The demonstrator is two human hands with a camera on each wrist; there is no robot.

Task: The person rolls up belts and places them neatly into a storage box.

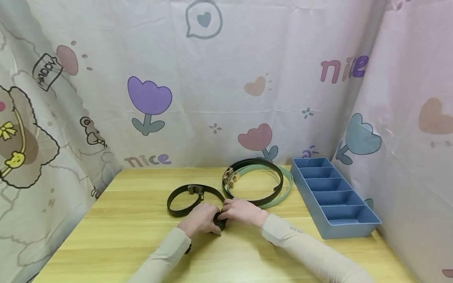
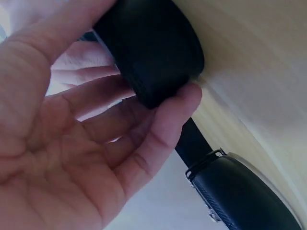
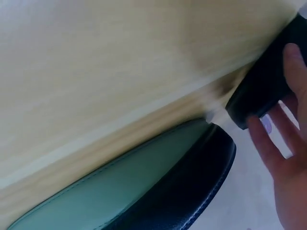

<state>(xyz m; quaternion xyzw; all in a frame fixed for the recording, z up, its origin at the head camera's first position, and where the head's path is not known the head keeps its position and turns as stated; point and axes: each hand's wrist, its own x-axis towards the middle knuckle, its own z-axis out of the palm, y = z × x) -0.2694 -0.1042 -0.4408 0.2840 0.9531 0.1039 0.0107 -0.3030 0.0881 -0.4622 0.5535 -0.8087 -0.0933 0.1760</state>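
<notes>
Both hands are at a black belt [image 1: 220, 222] whose near part is wound into a small coil just above the table. My left hand [image 1: 201, 219] holds the coil from the left, thumb and curled fingers around its edge in the left wrist view, where the black band [image 2: 153, 48] shows large. From the right, my right hand [image 1: 245, 212] grips the same coil; in the right wrist view its fingertips [image 3: 256, 132] lie along the band's edge. A loose loop of black belt [image 1: 175, 212] with a dark buckle [image 1: 196, 190] stands on edge beyond my left hand.
Behind my right hand, a larger black belt loop [image 1: 279, 177] and a light green belt [image 1: 289, 184] stand on edge together, with gold-toned buckles [image 1: 231, 179]. A blue-grey tray [image 1: 315, 214] with several compartments sits at the right. Patterned curtains [image 1: 212, 98] hang around the wooden table [image 1: 106, 236].
</notes>
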